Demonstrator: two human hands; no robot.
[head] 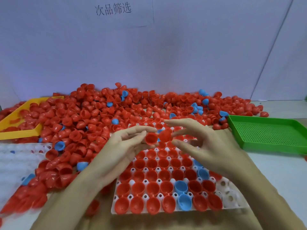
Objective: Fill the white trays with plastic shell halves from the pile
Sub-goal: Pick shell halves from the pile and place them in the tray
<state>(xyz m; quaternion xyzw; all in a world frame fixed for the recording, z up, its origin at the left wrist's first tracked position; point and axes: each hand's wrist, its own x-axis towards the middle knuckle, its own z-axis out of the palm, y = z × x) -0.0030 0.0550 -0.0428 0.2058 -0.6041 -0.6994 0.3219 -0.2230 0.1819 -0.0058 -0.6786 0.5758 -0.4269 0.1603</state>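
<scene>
Left hand [126, 143] pinches a red shell half [151, 138], open side toward camera, above the white tray's [232, 193] far end. Right hand [204, 146] pinches a second red half [165, 135] just beside it; other fingers spread. Tray nearly full, red with a few blue halves [182, 195]. Pile [93, 117] lies left and far. Green perforated tray [269, 135] right, yellow tray [20, 131] far left

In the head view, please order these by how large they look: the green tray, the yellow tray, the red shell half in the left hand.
1. green tray
2. yellow tray, partly buried, so unsure against green
3. red shell half
</scene>
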